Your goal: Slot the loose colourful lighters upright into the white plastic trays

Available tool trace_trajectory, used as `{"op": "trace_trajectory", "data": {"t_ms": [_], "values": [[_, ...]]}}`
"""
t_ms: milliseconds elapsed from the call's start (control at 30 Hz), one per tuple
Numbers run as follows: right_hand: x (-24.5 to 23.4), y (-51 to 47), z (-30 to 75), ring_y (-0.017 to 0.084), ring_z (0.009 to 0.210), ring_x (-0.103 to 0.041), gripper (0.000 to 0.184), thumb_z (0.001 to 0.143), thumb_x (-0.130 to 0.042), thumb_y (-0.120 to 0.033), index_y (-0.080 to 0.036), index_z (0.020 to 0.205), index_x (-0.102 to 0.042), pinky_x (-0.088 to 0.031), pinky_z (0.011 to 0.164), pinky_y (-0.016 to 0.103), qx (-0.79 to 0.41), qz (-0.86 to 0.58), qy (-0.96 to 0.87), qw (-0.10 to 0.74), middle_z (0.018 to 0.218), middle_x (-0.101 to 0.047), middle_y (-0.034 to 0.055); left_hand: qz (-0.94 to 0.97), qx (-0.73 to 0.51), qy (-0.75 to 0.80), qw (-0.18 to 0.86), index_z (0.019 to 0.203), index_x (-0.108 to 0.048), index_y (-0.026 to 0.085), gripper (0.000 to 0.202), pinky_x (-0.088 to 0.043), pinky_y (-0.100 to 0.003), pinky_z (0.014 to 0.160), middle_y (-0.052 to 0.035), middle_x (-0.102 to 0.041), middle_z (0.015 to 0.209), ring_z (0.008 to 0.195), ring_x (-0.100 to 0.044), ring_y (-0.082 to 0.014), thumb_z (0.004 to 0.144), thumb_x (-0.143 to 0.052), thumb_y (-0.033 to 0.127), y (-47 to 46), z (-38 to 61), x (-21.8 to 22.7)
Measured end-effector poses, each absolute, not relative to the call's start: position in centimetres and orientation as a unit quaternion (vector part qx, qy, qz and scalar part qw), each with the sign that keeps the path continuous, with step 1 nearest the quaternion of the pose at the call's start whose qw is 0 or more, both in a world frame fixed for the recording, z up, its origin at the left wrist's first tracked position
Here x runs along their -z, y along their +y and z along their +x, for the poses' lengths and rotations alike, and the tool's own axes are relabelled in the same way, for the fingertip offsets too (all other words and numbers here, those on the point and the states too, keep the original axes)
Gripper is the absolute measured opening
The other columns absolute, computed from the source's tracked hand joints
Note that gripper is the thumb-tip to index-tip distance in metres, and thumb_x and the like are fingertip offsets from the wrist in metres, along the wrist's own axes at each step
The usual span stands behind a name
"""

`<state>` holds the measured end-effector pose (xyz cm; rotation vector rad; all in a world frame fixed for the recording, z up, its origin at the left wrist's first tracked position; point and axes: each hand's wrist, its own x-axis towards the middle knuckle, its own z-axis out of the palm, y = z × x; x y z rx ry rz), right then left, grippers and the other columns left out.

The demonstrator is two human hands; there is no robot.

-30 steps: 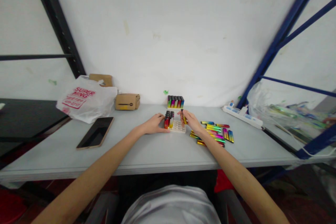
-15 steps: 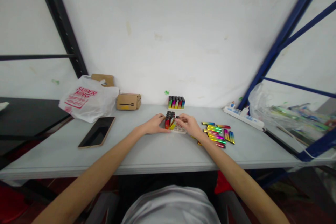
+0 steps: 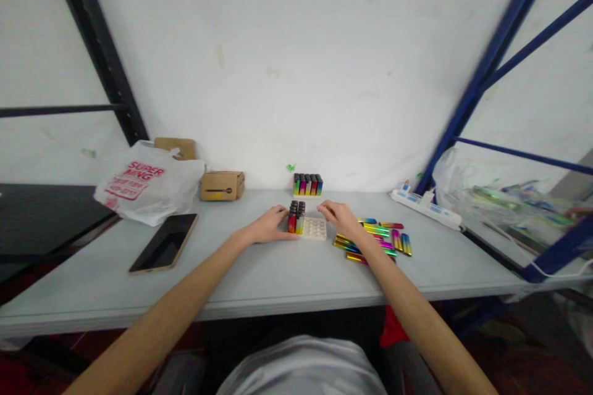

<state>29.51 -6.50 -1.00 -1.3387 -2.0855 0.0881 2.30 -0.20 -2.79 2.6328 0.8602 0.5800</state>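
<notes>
Between the fingers of both hands sits the tray (image 3: 316, 231), its left rows filled with upright lighters (image 3: 295, 221). Steadying that side, the left hand (image 3: 270, 229) rests with fingers together against it. The right hand (image 3: 340, 217) hovers empty, fingers loosely spread. Filling seems midway, and the next move calls for pinching one lighter from the loose pile (image 3: 376, 237), right of the fingers. The phone (image 3: 163, 242) and bag (image 3: 143, 184) lie well left, and nothing blocks.

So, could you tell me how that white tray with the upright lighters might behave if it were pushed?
The white tray probably slides easily on the smooth table. Its upright lighters crowd the left end, so a sharp shove might tip them.
</notes>
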Motion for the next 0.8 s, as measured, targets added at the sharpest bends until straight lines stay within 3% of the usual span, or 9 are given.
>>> {"op": "trace_trajectory", "data": {"t_ms": [100, 200, 300, 400, 500, 600, 700, 800], "values": [[0.5, -5.9, 34.0, 0.020, 0.091, -0.066, 0.027, 0.099, -0.051, -0.028, -0.012, 0.110, -0.070, -0.047, 0.087, 0.029, 0.007, -0.584, -0.769, 0.259, 0.101, -0.073, 0.0127, 0.919, -0.196, 0.306, 0.152, 0.123, -0.061, 0.016, 0.080, -0.044, -0.042, 0.106, -0.0139, -0.058, 0.122, 0.114, -0.055, -0.0328, 0.071, -0.069, 0.076, -0.2, 2.3, 2.8], [0.3, -5.8, 37.8, 0.025, 0.109, -0.065, 0.032, 0.089, -0.064, -0.020, -0.011, 0.119, -0.070, -0.045, 0.099, 0.033, -0.009, -0.654, -0.741, 0.153, 0.119, -0.069, 0.0174, 0.919, -0.195, 0.306, 0.153, 0.123, -0.061, 0.016, 0.080, -0.044, -0.041, 0.105, -0.0137, -0.058, 0.122, 0.115, -0.055, -0.0327, 0.071, -0.068, 0.077, -0.3, 2.2, 2.7], [0.5, -5.8, 40.0, 0.026, 0.106, -0.068, 0.037, 0.075, -0.074, -0.014, -0.016, 0.111, -0.075, -0.049, 0.094, 0.031, -0.047, -0.696, -0.712, 0.080, 0.117, -0.072, 0.0138, 0.918, -0.201, 0.305, 0.153, 0.122, -0.062, 0.017, 0.078, -0.045, -0.041, 0.104, -0.0131, -0.059, 0.121, 0.114, -0.056, -0.0328, 0.071, -0.069, 0.076, -0.4, 2.2, 2.6], [0.6, -5.5, 40.5, 0.024, 0.095, -0.070, 0.027, 0.075, -0.071, -0.011, -0.017, 0.100, -0.077, -0.052, 0.083, 0.028, -0.077, -0.715, -0.693, 0.057, 0.104, -0.076, 0.0108, 0.917, -0.201, 0.307, 0.154, 0.121, -0.062, 0.017, 0.078, -0.045, -0.041, 0.104, -0.0130, -0.059, 0.121, 0.113, -0.056, -0.0326, 0.070, -0.069, 0.076, -0.5, 2.3, 2.5], [0.7, -5.0, 40.1, 0.022, 0.090, -0.070, 0.025, 0.078, -0.071, -0.016, -0.016, 0.102, -0.074, -0.052, 0.081, 0.028, -0.081, -0.690, -0.711, 0.113, 0.101, -0.076, 0.0097, 0.918, -0.203, 0.304, 0.156, 0.122, -0.062, 0.016, 0.080, -0.044, -0.041, 0.105, -0.0132, -0.059, 0.121, 0.113, -0.056, -0.0325, 0.069, -0.070, 0.076, -0.4, 2.3, 2.6], [0.4, -4.4, 38.8, 0.017, 0.080, -0.068, 0.025, 0.082, -0.070, -0.027, -0.017, 0.105, -0.072, -0.052, 0.076, 0.027, -0.135, -0.606, -0.746, 0.240, 0.099, -0.075, 0.0075, 0.918, -0.205, 0.300, 0.157, 0.122, -0.063, 0.016, 0.080, -0.044, -0.042, 0.105, -0.0132, -0.058, 0.121, 0.114, -0.055, -0.0325, 0.069, -0.070, 0.076, -0.2, 2.2, 2.7], [-0.4, -3.9, 36.6, 0.012, 0.058, -0.058, 0.041, 0.084, -0.066, -0.046, -0.015, 0.111, -0.072, -0.049, 0.059, 0.025, -0.214, -0.541, -0.740, 0.337, 0.086, -0.072, 0.0051, 0.920, -0.204, 0.295, 0.158, 0.121, -0.064, 0.016, 0.079, -0.043, -0.042, 0.106, -0.0132, -0.058, 0.121, 0.114, -0.055, -0.0326, 0.069, -0.071, 0.076, 0.0, 2.1, 2.7], [-1.7, -3.4, 34.2, 0.009, 0.048, -0.046, 0.055, 0.084, -0.064, -0.057, -0.013, 0.117, -0.072, -0.040, 0.048, 0.023, -0.262, -0.513, -0.730, 0.366, 0.069, -0.064, 0.0014, 0.920, -0.196, 0.298, 0.165, 0.122, -0.065, 0.015, 0.080, -0.042, -0.042, 0.107, -0.0137, -0.057, 0.123, 0.116, -0.054, -0.0325, 0.069, -0.072, 0.075, 0.0, 1.9, 2.6]]}}
